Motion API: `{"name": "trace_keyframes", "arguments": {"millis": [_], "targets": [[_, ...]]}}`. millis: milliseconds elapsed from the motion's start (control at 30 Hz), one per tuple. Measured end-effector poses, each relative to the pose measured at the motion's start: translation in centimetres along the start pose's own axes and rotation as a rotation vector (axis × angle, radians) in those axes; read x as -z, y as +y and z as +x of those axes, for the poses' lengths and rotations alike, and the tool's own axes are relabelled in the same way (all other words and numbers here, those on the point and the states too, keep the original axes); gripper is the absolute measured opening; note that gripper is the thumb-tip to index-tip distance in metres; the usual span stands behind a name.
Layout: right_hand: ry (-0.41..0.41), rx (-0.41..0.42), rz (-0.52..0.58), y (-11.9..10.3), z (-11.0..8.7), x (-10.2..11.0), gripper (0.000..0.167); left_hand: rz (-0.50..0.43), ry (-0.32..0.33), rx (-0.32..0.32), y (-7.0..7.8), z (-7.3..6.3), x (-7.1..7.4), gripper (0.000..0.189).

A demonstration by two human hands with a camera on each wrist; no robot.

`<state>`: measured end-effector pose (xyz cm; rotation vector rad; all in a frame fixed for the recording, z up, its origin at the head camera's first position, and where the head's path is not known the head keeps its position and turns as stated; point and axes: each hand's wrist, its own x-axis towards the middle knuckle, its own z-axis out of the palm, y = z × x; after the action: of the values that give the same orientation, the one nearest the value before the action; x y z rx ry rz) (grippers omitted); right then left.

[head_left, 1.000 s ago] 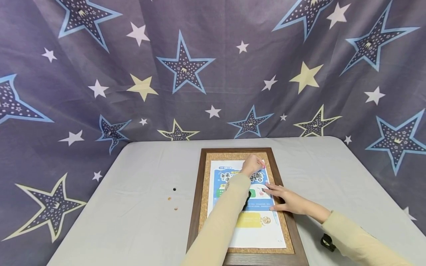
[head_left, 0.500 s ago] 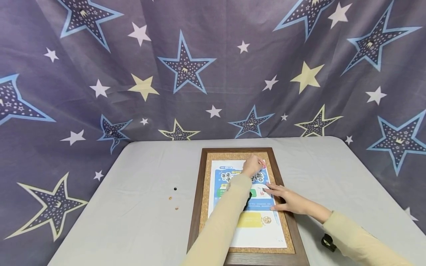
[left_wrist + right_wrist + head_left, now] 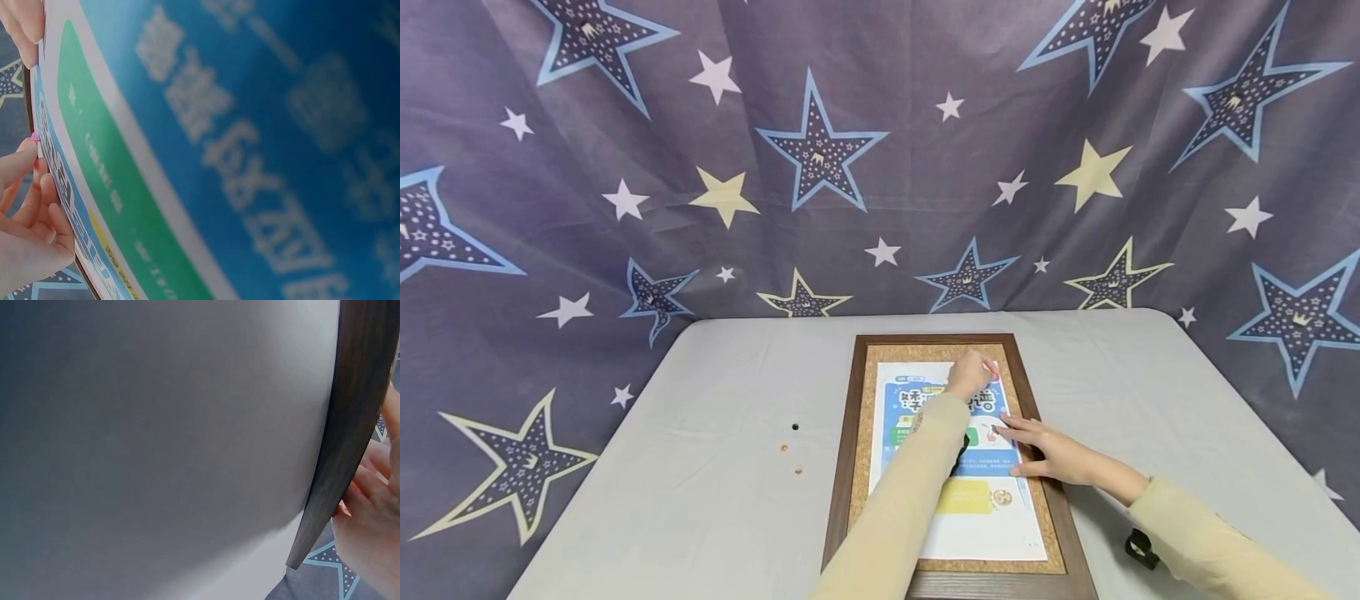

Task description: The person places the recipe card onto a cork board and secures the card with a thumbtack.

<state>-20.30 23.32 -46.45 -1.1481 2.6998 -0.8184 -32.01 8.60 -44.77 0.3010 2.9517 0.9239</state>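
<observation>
A printed paper poster (image 3: 981,537) lies on a cork board (image 3: 895,352) with a dark wooden frame (image 3: 844,450). At the poster's upper right corner my left hand (image 3: 970,373) pinches a pink push pin (image 3: 35,137), its point side toward the sheet. My right hand (image 3: 1052,452) rests with spread fingers on the poster's right edge, lying across the frame's right side. The right wrist view has that hand (image 3: 372,500) beyond the frame's dark rail (image 3: 353,419). My left forearm covers part of the poster's middle and lower left.
On the grey tabletop (image 3: 722,500), left of the board, lie a small black object (image 3: 795,427) and two small orange-brown ones (image 3: 784,448). A star-patterned curtain (image 3: 880,208) hangs behind the table. Black straps sit at both wrists.
Both hands keep their places, the left at the pin and the right on the poster's edge. The head view has shifted very slightly.
</observation>
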Motion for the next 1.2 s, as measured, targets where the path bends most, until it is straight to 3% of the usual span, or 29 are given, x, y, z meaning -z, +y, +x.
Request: {"name": "trace_keyframes", "arguments": {"millis": [133, 600, 733, 767, 833, 933, 967, 1033, 1100, 1133, 1200], "targets": [[0.005, 0.013, -0.012, 0.1, 0.0, -0.1, 0.061, 0.010, -0.022, 0.015, 0.0, 0.2, 0.0, 0.006], [0.022, 0.020, -0.011, 0.1, 0.0, 0.0, 0.061, 0.046, -0.001, 0.017, 0.1, 0.0, 0.0, 0.007], [0.022, 0.014, -0.022, 0.2, 0.0, 0.0, 0.061, 0.053, -0.001, 0.018, 0.0, 0.5, -0.4, 0.007], [0.021, 0.016, -0.028, 0.2, 0.0, 0.1, 0.061, 0.037, 0.023, -0.020, -0.9, 1.6, -1.6, 0.006], [0.020, 0.021, -0.026, 0.1, 0.0, 0.1, 0.061, -0.010, 0.005, -0.056, -3.1, 4.6, -4.5, 0.007], [0.014, 0.019, -0.017, 0.1, 0.1, 0.1, 0.061, -0.089, 0.041, -0.193, -8.4, 10.8, -11.5, 0.012], [0.009, 0.014, -0.014, 0.1, 0.1, 0.1, 0.061, -0.136, 0.026, -0.241, -10.2, 12.9, -13.6, 0.013], [-0.003, -0.002, -0.001, 0.0, 0.1, 0.1, 0.062, -0.180, -0.031, -0.274, -11.7, 14.5, -14.8, 0.016], [-0.012, -0.014, 0.009, 0.0, 0.1, 0.1, 0.062, -0.172, -0.065, -0.319, -11.5, 13.5, -13.4, 0.016], [-0.014, -0.016, 0.014, 0.0, 0.1, 0.1, 0.063, -0.170, -0.112, -0.308, -10.6, 12.1, -11.5, 0.016], [-0.020, -0.021, 0.020, -0.1, 0.1, 0.0, 0.063, -0.155, -0.189, -0.285, -8.0, 7.9, -6.6, 0.016]]}}
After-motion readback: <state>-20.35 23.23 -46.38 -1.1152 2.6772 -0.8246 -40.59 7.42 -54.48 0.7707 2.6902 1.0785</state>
